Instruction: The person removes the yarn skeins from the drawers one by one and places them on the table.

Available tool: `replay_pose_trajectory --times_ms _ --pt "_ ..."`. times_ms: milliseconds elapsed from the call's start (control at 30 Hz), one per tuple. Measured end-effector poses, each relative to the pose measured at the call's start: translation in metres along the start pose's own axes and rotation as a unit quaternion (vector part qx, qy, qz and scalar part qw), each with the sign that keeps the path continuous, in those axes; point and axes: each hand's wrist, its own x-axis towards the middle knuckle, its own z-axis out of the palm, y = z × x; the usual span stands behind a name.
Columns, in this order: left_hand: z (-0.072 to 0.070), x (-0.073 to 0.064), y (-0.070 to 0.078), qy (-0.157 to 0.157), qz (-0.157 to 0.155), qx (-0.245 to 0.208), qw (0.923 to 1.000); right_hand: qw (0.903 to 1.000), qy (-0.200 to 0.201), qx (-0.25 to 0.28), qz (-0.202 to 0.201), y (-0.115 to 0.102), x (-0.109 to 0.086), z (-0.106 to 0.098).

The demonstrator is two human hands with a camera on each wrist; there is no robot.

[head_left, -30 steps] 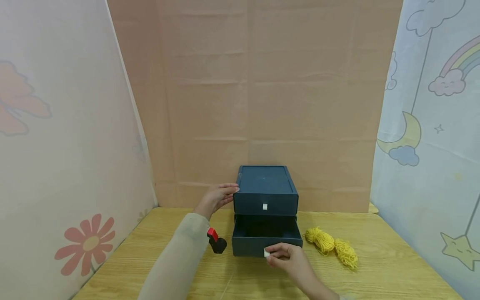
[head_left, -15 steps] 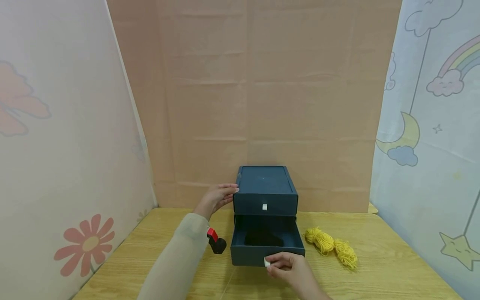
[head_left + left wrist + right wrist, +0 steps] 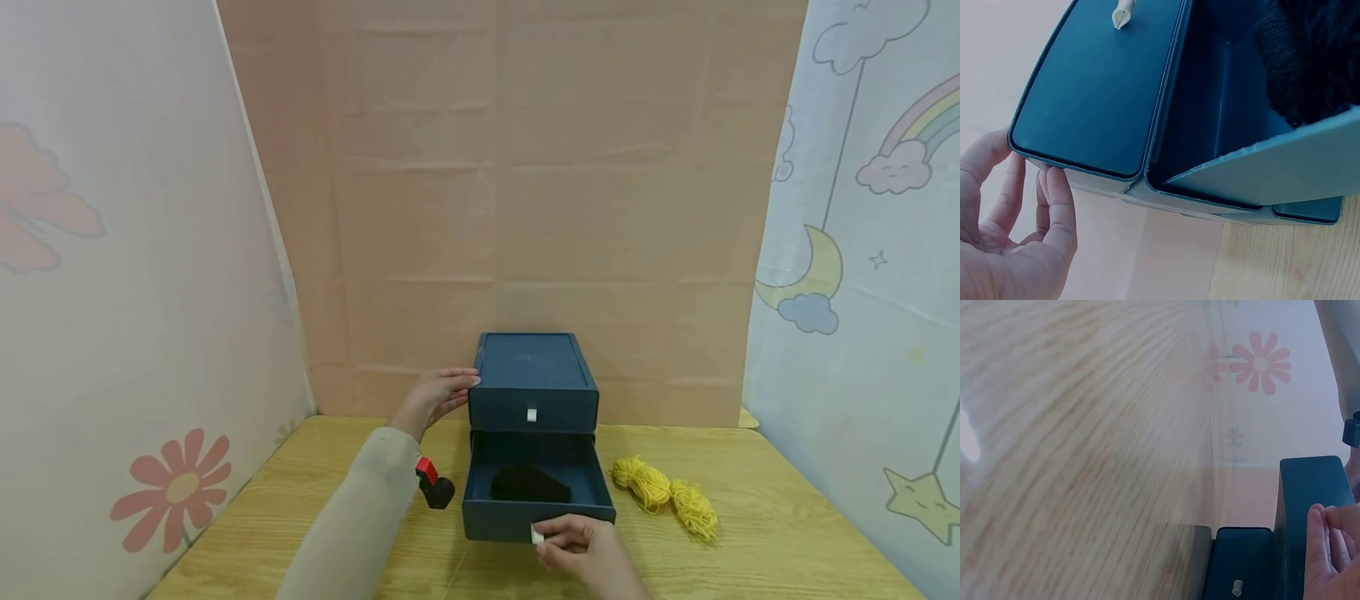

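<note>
A dark blue drawer box stands at the table's back, its upper drawer closed. The lower drawer is pulled out towards me. In it lies a bundle of black yarn, whose strands show in the left wrist view. My right hand pinches the white pull tab on this drawer's front. My left hand touches the box's upper left side with its fingertips; the left wrist view shows them at the box's front corner.
A twisted skein of yellow yarn lies on the wooden table, right of the drawer. A tan sheet hangs behind the box. Printed cloth walls flank both sides. A red and black device sits at my left wrist.
My right hand has drawn the lower drawer further out towards me, bringing the black yarn into clearer view. My left hand has stayed against the box's side.
</note>
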Motion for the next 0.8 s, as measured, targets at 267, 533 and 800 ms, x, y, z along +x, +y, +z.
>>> replay_pose_trajectory --times_ms 267,533,800 --pt "0.0 -0.0015 0.0008 0.0 0.002 -0.001 1.0 0.9998 -0.011 0.012 0.007 -0.0005 -0.0029 0.0001" --pt "0.0004 -0.0026 0.0011 -0.003 0.002 0.0 1.0 0.9997 -0.017 0.014 -0.001 0.0046 -0.0031 -0.0015" --pt "0.0007 -0.0038 0.0016 0.0 0.007 0.0 1.0 0.9995 -0.016 0.026 0.003 0.002 -0.0037 -0.0009"
